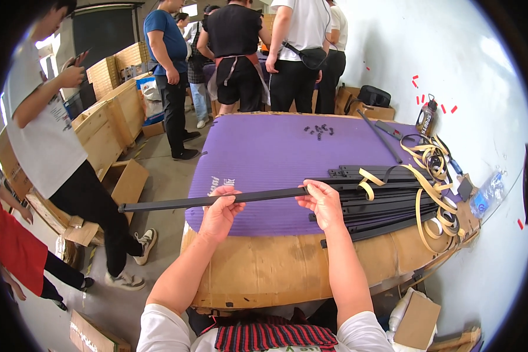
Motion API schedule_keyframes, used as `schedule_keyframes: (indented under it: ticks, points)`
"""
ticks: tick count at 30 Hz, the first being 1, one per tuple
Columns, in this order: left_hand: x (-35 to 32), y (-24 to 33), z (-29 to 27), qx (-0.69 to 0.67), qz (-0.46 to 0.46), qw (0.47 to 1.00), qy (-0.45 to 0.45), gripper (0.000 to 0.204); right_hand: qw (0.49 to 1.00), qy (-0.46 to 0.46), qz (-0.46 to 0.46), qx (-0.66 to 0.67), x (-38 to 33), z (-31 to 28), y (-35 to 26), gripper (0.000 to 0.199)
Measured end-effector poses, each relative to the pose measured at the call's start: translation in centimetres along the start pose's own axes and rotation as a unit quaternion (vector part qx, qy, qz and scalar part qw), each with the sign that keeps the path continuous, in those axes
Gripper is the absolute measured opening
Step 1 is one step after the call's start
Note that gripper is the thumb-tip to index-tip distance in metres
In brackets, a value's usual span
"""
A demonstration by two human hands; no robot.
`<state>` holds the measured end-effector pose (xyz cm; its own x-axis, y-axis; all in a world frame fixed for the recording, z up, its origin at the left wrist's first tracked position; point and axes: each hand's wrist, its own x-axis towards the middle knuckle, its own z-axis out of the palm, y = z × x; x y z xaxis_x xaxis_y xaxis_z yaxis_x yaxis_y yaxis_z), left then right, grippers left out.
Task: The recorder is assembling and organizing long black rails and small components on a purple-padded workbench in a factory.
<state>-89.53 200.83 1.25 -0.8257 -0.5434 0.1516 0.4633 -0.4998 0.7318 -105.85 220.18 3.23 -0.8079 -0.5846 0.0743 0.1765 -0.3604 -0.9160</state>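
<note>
A long black bar (164,204) lies across both my hands, held just above the purple mat (258,149). My left hand (219,214) is closed round it near the middle, with the far left end sticking out past the table's edge. At the bar's right end, my right hand (322,204) pinches it between thumb and fingers. Several similar black bars (381,202) lie stacked on the mat to the right, beside my right hand. Curled yellow-and-black strips (423,188) rest over their right ends.
Small black pieces (320,131) lie in a cluster at the mat's far side. A dark bottle (427,115) and a clear plastic bottle (488,195) stand by the wall. People (47,111) stand at the left and behind the table. Cardboard (264,267) covers the near edge.
</note>
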Motion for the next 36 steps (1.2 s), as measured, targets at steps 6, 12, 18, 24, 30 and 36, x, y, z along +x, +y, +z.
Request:
schedule_keyframes:
  ticks: [6, 12, 18, 24, 30, 36]
  points:
    - [-0.2, 0.1, 0.6, 0.007, -0.008, 1.000, 0.010, 0.026, 0.999, -0.026, -0.028, 0.018, 0.4, -0.7, 0.5, 0.015]
    - [0.4, -0.1, 0.2, -0.004, -0.033, 0.999, 0.027, 0.018, 0.994, -0.054, -0.076, 0.057, 0.6, -0.4, -0.2, 0.020]
    - [0.3, 0.1, 0.2, 0.003, -0.030, 1.000, -0.002, 0.015, 0.991, -0.062, -0.088, 0.083, 0.5, -0.7, -0.3, 0.026]
    - [0.2, 0.0, 0.6, 0.019, -0.028, 0.999, -0.020, 0.015, 0.991, -0.054, -0.103, 0.071, 0.3, -1.0, -0.2, 0.025]
    - [-0.1, 0.0, 1.0, 0.041, -0.006, 0.998, -0.048, 0.017, 0.994, -0.025, -0.107, 0.017, 0.8, -1.1, 0.1, 0.023]
    - [0.4, -0.5, -0.1, 0.026, -0.024, 0.998, -0.050, 0.019, 0.992, 0.032, -0.117, -0.045, 1.0, -0.9, 0.3, 0.021]
